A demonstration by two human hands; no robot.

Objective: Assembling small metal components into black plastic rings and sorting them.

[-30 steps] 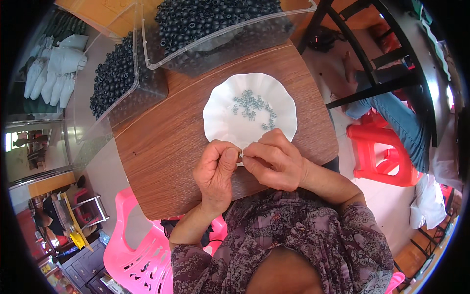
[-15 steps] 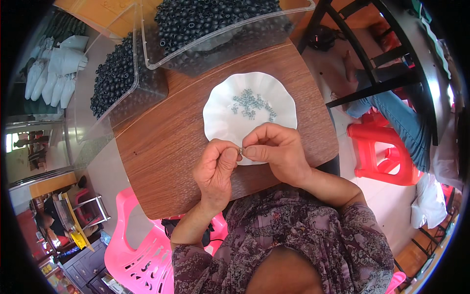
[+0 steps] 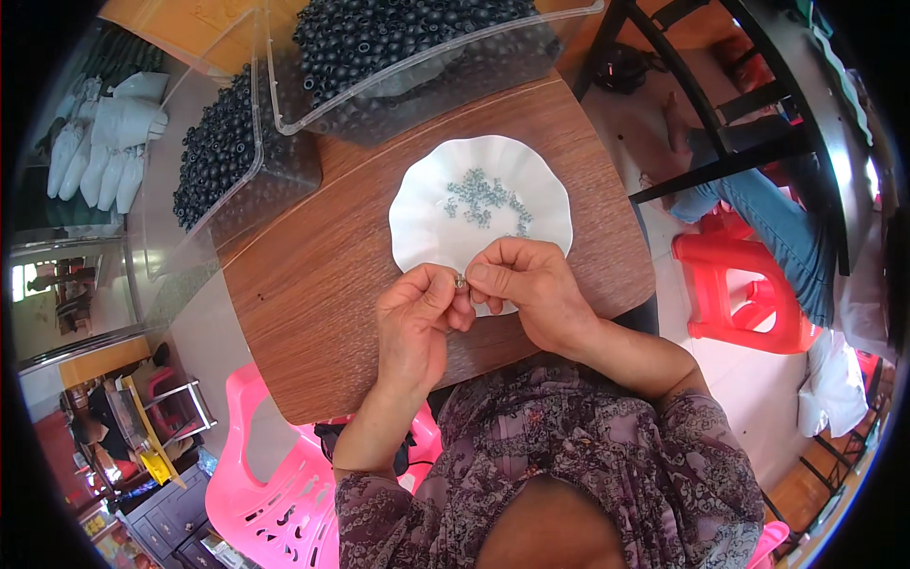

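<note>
Over the near rim of a white scalloped plate, my left hand and my right hand meet fingertip to fingertip. Between them shows a tiny shiny metallic piece, too small to name exactly. Thumb and forefinger of my left hand pinch it from one side. My right thumb and fingers are closed against its other side. On the plate lies a loose scatter of small clear bluish pieces. The inner fingertips of both hands are partly hidden.
The plate stands on a brown wooden table. Two clear bins of black round parts line its far side. A pink chair is at left. To the right are a red stool and a seated person's jeans-clad leg.
My left hand has turned slightly, its thumb now lying higher along the piece. My right fingers have curled closer in beneath the thumb. The small piece stays between the fingertips.
</note>
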